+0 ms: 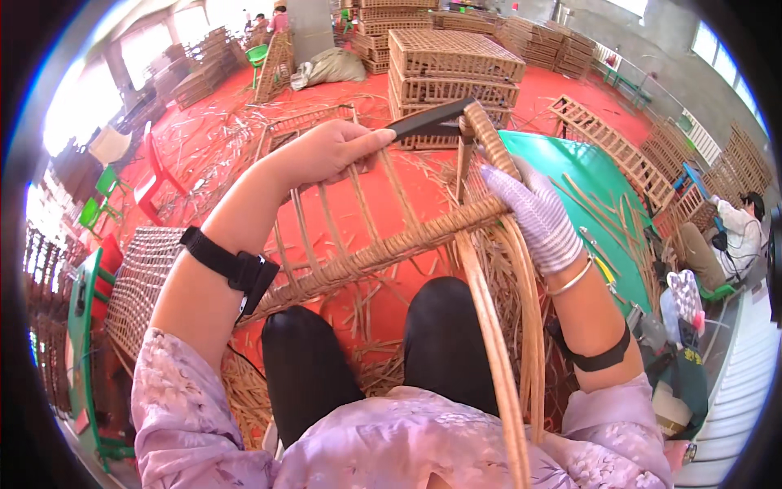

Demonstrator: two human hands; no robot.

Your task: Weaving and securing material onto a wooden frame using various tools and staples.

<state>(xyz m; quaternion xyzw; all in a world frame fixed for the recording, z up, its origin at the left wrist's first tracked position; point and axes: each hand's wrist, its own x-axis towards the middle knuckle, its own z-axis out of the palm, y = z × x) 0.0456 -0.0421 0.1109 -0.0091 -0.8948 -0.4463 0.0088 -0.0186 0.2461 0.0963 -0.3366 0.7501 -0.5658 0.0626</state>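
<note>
A rattan-woven frame (391, 247) lies across in front of me above my knees, its long near rail wrapped in brown strands and thin slats running away from it. At its far right corner a dark bare bar (432, 121) shows, meeting a short wrapped side. My bare left hand (334, 151) is closed around the left part of this bar, thumb along it. In a striped glove, my right hand (533, 212) curls about the wrapped short side, beside long loose rattan strands (509, 326) that hang down toward my lap. Its fingertips are partly hidden.
A stack of woven rattan panels (456, 53) stands ahead on the red floor (554, 85). To the right is a green sheet (582, 175) with loose strands; beyond it sits another person (737, 236). A red chair (155, 175) and green stools (102, 196) are at left.
</note>
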